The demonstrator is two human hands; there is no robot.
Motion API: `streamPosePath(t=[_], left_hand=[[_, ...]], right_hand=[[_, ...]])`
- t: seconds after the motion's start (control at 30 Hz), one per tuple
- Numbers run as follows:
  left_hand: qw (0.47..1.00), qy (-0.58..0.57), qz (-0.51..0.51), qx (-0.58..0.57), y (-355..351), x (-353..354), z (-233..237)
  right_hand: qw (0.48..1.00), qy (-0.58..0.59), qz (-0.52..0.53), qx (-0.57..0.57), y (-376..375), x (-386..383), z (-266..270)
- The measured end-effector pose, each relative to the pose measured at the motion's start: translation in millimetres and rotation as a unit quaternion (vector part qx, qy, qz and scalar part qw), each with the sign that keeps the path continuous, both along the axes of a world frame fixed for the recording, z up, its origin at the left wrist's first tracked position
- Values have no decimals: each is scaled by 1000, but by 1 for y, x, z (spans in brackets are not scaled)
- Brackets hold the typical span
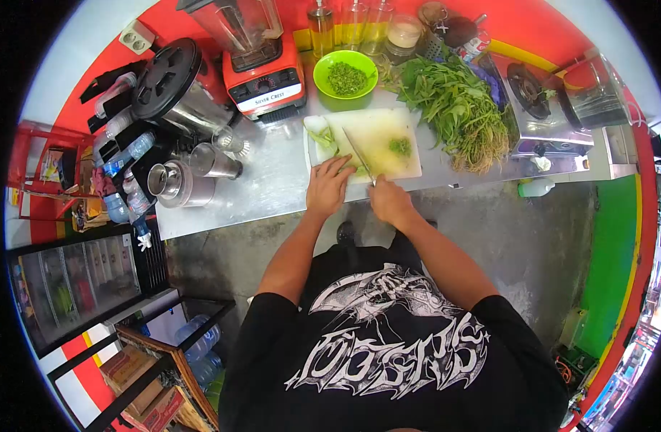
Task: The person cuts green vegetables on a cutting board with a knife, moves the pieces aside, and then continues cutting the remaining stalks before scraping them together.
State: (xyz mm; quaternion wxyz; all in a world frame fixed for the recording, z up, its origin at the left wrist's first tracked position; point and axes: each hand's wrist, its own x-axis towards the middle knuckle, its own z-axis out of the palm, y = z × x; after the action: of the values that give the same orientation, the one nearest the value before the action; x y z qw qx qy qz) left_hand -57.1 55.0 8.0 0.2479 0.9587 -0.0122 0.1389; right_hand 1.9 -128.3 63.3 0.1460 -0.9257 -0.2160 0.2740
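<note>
My right hand [390, 200] is closed around the handle of a kitchen knife [358, 153], its blade slanting up and left over a white cutting board [391, 122]. My left hand [328, 186] rests at the board's near edge, fingers bent and pressed together on some green stems [360, 171] just left of the blade; the fingers partly hide them. A small heap of chopped greens [400, 147] lies on the board's right side. Pale green stalk pieces [321, 135] lie at its upper left. Behind the board, a lime-green bowl [345, 101] holds more chopped greens [346, 79].
Bunched leafy greens with roots [456, 108] lie right of the board, beside a gas stove [554, 144]. A red blender [264, 81], a large steel pot [190, 104] and metal cups [213, 160] stand on the left. Bottles [321, 29] line the back wall.
</note>
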Motion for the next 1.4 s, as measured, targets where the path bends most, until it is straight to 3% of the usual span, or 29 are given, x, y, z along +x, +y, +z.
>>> streamPosePath(t=[0.17, 0.37, 0.57, 0.8, 1.0, 1.2, 1.4], left_hand=[[1000, 0, -11, 7, 3, 0, -2], [1000, -18, -8, -3, -1, 0, 2], [1000, -13, -11, 15, -1, 0, -4], [1000, -16, -14, 13, -1, 1, 0], [1000, -14, 0, -1, -2, -1, 0], [1000, -24, -2, -1, -1, -1, -1], [999, -29, 10, 8, -1, -3, -1]], right_hand=[[999, 11, -51, -3, 1, -10, -16], [1000, 11, -5, 16, 9, 14, -8], [998, 6, -65, 17, 2, -16, -17], [1000, -5, -14, 7, 12, 3, -2], [997, 1, -73, 15, 4, -20, -14], [1000, 22, -13, -1, 16, 6, -2], [998, 32, -50, 24, 5, -12, -5]])
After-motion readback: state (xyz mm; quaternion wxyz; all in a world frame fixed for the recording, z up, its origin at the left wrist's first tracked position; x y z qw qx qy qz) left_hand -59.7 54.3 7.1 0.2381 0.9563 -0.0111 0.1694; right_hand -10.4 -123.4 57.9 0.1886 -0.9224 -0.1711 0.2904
